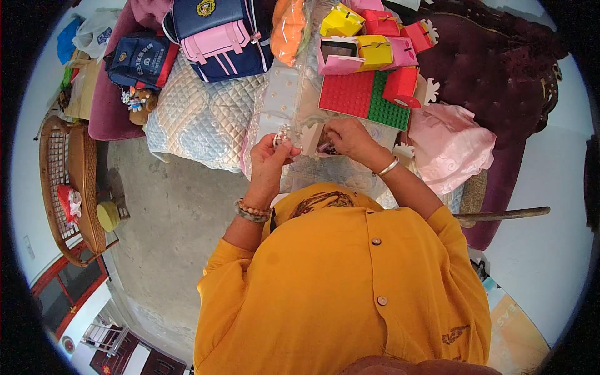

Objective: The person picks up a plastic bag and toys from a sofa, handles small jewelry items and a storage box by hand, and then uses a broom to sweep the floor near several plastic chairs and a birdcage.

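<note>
My left hand [269, 159] is closed with fingers pinched together on a small clear, shiny item [282, 135], too small to name for certain. To its right, my right hand [353, 139] has its fingertips bent down into a small open box [326, 154] that holds dark and pinkish little things. Whatever those fingertips pinch is hidden. Just beyond my hands lies a studded building plate, half red [350, 95] and half green [389, 111]. Several pink, yellow and red folded paper boxes [375, 53] stand on and behind it.
A quilted cover [200, 119] spreads at the left under a navy and pink schoolbag [219, 40]. An orange item in clear wrap [289, 31] lies at the back. Pink cloth [453, 150] sits at the right, near a wooden stick [506, 214]. A wicker chair [69, 187] stands far left.
</note>
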